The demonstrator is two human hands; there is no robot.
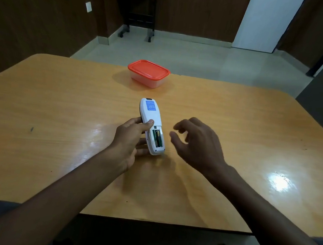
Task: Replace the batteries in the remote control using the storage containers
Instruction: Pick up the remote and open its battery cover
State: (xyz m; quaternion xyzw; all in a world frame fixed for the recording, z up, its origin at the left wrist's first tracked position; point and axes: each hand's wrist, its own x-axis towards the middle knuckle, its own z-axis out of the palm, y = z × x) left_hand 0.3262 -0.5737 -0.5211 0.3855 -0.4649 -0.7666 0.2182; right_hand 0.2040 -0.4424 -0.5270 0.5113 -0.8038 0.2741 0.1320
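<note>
The left hand [130, 137] grips the white plastic remote control [152, 125] back-up over the glossy wooden bench [59, 112], cover off, batteries [158, 138] seemingly still inside. The right hand [196, 143] hovers beside it, loosely curled, empty. The red-lidded clear storage container [148, 73] beyond stays closed, so swapping remains.

One head-worn wide-angle view looks forward and down, close over the table [60, 96].
</note>
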